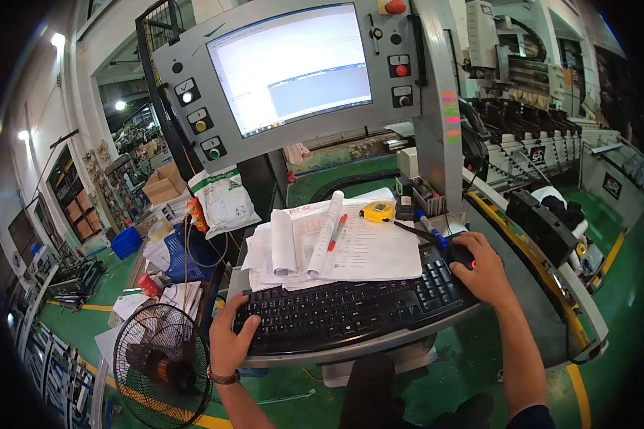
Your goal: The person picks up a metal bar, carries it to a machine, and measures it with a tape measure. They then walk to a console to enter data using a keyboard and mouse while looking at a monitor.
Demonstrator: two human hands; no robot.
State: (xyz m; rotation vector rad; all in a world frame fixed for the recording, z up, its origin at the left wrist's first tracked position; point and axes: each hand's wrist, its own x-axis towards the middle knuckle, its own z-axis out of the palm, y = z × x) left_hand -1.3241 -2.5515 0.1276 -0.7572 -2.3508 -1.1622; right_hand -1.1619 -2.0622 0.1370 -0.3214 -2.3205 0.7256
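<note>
My left hand rests at the left end of a black keyboard, thumb apart from the fingers, holding nothing. On the right, my right hand curls over a dark computer mouse, mostly hidden under the palm; a small red glow shows beside the thumb. Behind the keyboard lies a stack of papers with curled sheets. A red pen and a yellow tape measure lie on the papers. A blue marker-like tool sits close to the mouse.
Above the desk hangs a control panel with a lit screen and several buttons. A black fan stands at lower left, near a blue bin. A white plastic bag sits left of the papers. Machinery fills the right side.
</note>
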